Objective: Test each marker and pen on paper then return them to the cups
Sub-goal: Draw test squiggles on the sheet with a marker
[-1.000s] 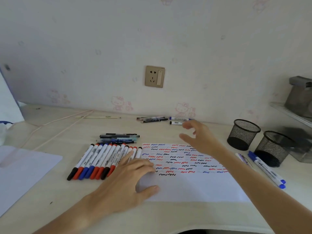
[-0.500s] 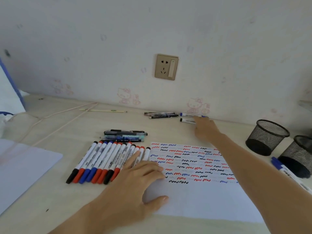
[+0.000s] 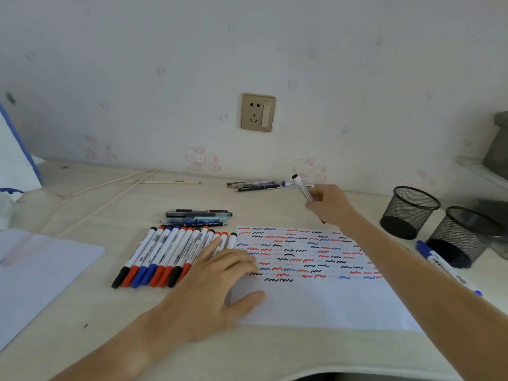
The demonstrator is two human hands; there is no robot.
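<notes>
Black mesh cups (image 3: 411,213), two.

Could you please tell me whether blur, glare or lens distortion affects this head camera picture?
Head view: soft, even light, no glare on the paper; wide-angle bending curves the desk edge; the right hand and its marker are slightly smeared; the mesh cups look soft; the left hand is fairly sharp.

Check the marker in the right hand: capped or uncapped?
Capped, as far as shows. The marker held by the right hand has a black cap on its raised end; its lower end pokes out dark below the hand, too small to read.
</notes>
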